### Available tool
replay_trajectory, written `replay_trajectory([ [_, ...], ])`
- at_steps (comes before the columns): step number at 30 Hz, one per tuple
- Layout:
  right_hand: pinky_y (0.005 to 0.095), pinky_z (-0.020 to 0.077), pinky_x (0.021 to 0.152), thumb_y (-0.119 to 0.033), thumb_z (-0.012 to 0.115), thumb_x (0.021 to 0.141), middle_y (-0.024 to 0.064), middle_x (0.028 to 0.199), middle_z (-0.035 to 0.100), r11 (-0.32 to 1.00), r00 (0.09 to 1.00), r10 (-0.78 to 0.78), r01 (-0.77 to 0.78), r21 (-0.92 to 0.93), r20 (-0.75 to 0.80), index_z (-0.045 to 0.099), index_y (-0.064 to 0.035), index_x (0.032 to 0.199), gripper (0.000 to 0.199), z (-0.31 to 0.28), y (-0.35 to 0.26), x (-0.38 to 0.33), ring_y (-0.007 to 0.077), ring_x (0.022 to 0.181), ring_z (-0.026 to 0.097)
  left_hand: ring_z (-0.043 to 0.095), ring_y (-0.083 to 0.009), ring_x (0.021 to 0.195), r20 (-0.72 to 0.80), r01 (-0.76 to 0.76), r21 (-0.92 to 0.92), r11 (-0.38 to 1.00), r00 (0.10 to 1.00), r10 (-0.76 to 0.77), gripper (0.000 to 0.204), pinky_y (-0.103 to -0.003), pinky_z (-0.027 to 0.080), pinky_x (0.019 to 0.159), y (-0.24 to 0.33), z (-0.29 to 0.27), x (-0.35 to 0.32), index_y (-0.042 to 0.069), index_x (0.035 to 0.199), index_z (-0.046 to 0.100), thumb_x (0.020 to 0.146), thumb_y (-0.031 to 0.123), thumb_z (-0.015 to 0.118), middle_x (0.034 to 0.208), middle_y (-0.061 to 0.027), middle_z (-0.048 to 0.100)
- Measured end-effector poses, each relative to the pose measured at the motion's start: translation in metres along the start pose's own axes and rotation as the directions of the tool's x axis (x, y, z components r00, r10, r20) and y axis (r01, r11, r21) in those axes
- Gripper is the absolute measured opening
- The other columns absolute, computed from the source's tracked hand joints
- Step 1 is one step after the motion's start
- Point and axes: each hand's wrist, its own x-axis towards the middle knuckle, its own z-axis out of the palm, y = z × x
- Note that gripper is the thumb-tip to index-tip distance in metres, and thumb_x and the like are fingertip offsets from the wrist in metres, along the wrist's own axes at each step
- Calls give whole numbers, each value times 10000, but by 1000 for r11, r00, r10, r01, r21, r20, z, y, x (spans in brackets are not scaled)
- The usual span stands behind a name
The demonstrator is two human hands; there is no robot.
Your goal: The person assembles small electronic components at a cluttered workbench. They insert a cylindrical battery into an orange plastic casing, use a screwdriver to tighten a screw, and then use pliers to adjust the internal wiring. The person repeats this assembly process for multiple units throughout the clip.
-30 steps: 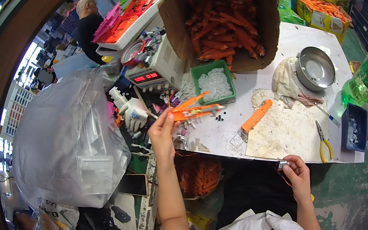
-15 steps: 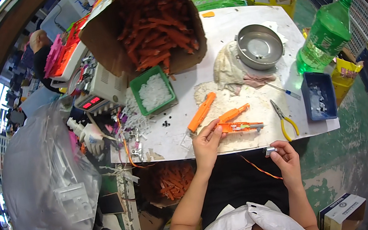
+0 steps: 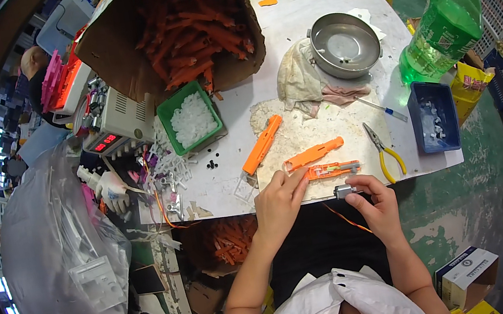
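Fingers closed on parts above the near edge of the white surface (image 3: 420,160).
The left hand (image 3: 278,208) pinches a slim orange plastic half-shell (image 3: 331,170) by its left end; the right hand (image 3: 377,204) grips a small silver metal cylinder (image 3: 343,191). Fingers hide both parts' ends; the shell's contents are unclear.
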Motion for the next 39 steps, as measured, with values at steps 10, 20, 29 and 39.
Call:
replay_trajectory([
  [10, 252, 507, 703, -79, 751, 757, 95, 875, 657, 986, 997, -73, 78, -146, 40, 630, 20, 981, 272, 15, -6, 2, 143, 773, 641, 588, -243, 765, -25, -347, -237, 907, 936, 351, 374, -337, 479, 650, 11, -23, -2, 52, 1019, 647, 691, 193, 759, 902, -73, 592],
  [20, 269, 498, 753, -39, 741, 740, 112, 894, 632, 972, 989, -123, 136, -194, 76, 603, 26, 1029, 326, 17, -6, 21, 175, 810, 637, 548, -249, 917, 89, -425, 4, 905, 902, 423, 310, -395, 429, 827, -9, -32, 23, 46, 965, 647, 695, 163, 744, 944, -57, 595],
  [29, 301, 477, 721, -73, 721, 760, 97, 840, 634, 880, 960, -271, 279, -385, 75, 615, -3, 990, 262, -2, -7, 33, 221, 777, 615, 536, -234, 963, 352, -487, 173, 856, 842, 408, 287, -392, 416, 867, -14, -31, 44, 17, 971, 643, 735, 170, 701, 957, -59, 587],
  [39, 353, 425, 845, -104, 683, 751, 54, 935, 619, 475, 779, -350, 626, -618, 520, 638, -48, 950, 211, -5, -27, 118, 238, 953, 554, 539, -256, 903, 161, -308, 11, 951, 940, 303, 340, -375, 430, 808, -22, -17, 26, 12, 1027, 653, 720, 141, 720, 944, -73, 597],
])
